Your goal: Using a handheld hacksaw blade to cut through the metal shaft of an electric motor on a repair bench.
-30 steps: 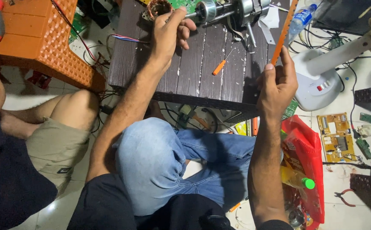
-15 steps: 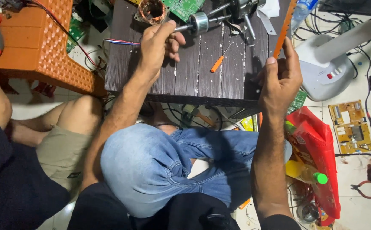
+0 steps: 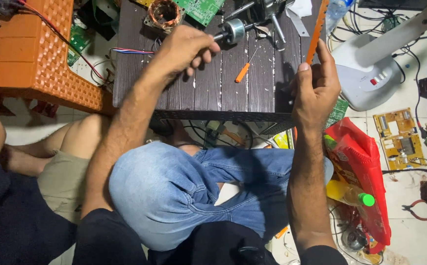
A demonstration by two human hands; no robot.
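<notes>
Your left hand (image 3: 186,49) grips a motor shaft (image 3: 230,32) over the dark table (image 3: 223,93); your right hand (image 3: 316,91) pinches an orange strip (image 3: 317,29)

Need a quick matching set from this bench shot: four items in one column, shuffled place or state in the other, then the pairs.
Things:
1. small orange screwdriver
2. long orange strip
3. copper-wound stator
4. red-handled pliers

Places:
A. on the floor, to the right
B. held upright by the right hand
C. lying loose on the dark table, between the hands
D. at the table's far edge, beyond the left hand

Pairs: 1-C, 2-B, 3-D, 4-A
</notes>
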